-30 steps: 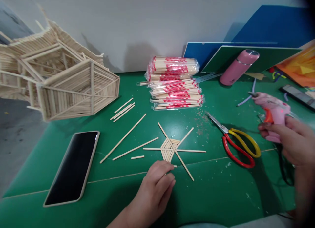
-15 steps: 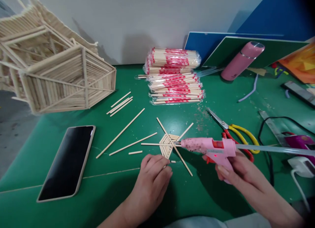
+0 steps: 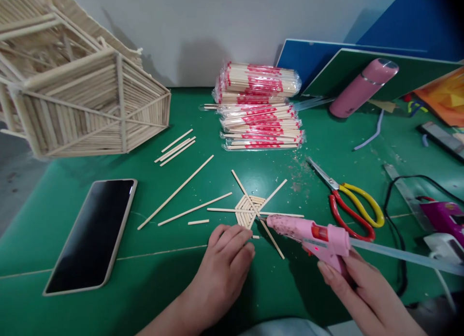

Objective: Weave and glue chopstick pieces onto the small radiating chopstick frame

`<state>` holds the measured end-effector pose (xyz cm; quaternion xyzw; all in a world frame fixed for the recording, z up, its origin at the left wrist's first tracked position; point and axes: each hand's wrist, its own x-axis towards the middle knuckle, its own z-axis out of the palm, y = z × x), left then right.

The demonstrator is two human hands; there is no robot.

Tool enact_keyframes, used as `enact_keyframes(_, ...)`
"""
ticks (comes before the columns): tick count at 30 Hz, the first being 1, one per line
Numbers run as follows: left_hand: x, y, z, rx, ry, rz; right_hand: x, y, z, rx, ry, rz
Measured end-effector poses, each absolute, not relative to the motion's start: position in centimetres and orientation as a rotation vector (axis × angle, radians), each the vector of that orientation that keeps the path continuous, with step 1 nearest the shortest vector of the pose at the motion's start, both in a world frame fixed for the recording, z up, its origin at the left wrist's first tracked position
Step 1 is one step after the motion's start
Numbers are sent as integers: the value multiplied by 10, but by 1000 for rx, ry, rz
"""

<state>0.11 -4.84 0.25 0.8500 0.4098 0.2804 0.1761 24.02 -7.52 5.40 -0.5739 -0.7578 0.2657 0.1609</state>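
Since a second ago the right hand [image 3: 357, 287] has carried the pink glue gun [image 3: 311, 232] in from the far right of the green table [image 3: 174, 278], and in the last half second the gun has dropped lower, so its nozzle now sits at the near right edge of the flat stick piece [image 3: 249, 209]. That piece, a fan of short sticks glued between crossing longer ones, lies on the table in front of the person, between the two hands. The right hand is wrapped around the gun's handle from below, and a clear glue stick [image 3: 406, 256] runs out of the gun's back toward the right. The left hand [image 3: 226, 261] has barely shifted: its fingers are curled together with the tips down just beside the near edge of the piece, and whether they pinch a stick cannot be told. Behind the piece, clear plastic packs [image 3: 259, 106] are stacked on each other, each filled with chopsticks in red-printed wrappers. At far left stands a large stick-built model [image 3: 79, 99], its open frame showing only its own struts inside. A closed pink flask [image 3: 364, 87] lies on its side against the boards at the back. Red-and-yellow scissors [image 3: 351, 205] lie to the right of the piece, a dark phone [image 3: 92, 234] to the left, and loose sticks [image 3: 176, 150] between model and piece.
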Motion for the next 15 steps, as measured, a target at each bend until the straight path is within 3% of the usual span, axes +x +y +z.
enact_keyframes(15,3,-46,4,2441,1145,818,246,-80,43,-1729,-2253,708)
